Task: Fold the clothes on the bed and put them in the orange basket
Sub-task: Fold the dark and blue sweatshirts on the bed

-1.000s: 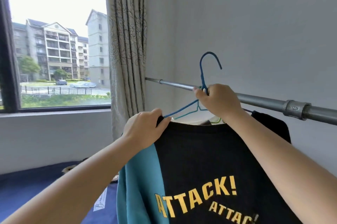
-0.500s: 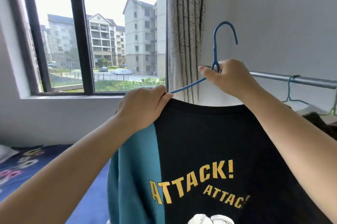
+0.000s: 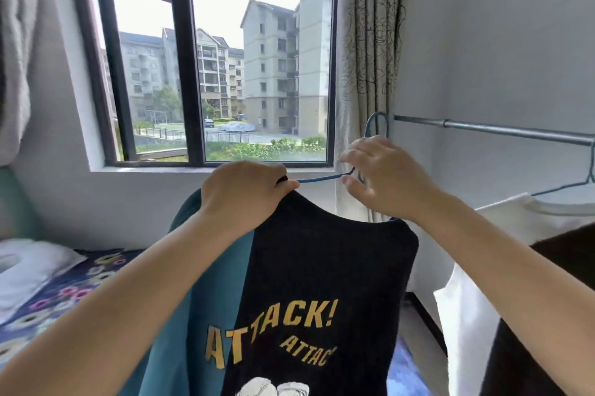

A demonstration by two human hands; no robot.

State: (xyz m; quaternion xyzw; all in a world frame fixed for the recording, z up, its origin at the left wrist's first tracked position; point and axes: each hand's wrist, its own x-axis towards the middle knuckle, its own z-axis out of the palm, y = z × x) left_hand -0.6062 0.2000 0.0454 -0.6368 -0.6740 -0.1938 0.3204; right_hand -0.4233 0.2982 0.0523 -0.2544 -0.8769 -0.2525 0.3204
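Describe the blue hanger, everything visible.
The blue hanger is thin wire, looks plastic-coated. Its hook rises above the right hand, free of the metal rail. One slim arm runs leftward, roughly level, into the shoulder of the black and teal ATTACK! shirt, where the left hand pinches fabric. The right hand's grip is at the neck below the hook. The other arm is hidden inside the shirt.
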